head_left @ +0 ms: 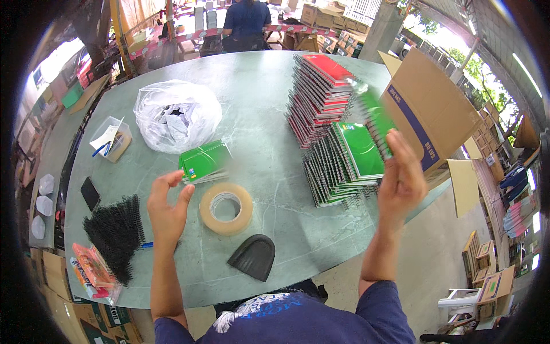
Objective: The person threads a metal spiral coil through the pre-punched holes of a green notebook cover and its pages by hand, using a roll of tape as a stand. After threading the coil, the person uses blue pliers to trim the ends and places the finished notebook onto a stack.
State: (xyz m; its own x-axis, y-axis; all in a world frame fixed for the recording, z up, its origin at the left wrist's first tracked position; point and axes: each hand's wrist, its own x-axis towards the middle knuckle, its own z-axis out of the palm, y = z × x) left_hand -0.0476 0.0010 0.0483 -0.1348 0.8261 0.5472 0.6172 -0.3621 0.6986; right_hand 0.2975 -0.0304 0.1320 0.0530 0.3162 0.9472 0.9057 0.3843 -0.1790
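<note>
My left hand [166,206] pinches the near left corner of a green-covered booklet [200,160] above the table. Its punched edge shows a row of holes and no coil, and its right end is smeared by motion. My right hand [405,175] is closed on the lower end of a green spiral notebook [375,112], tilted and blurred beside the stacks. Left of that hand stands a stack of green spiral notebooks [361,152], with a taller stack of red spiral notebooks [329,69] behind it.
A roll of tape [243,209] and a black curved pad [254,258] lie near me. Black binding coils [117,235] are heaped at left, below a plastic tub [120,143] and a white plastic bag [172,126]. An open carton [432,103] stands at right; a person [246,26] sits beyond.
</note>
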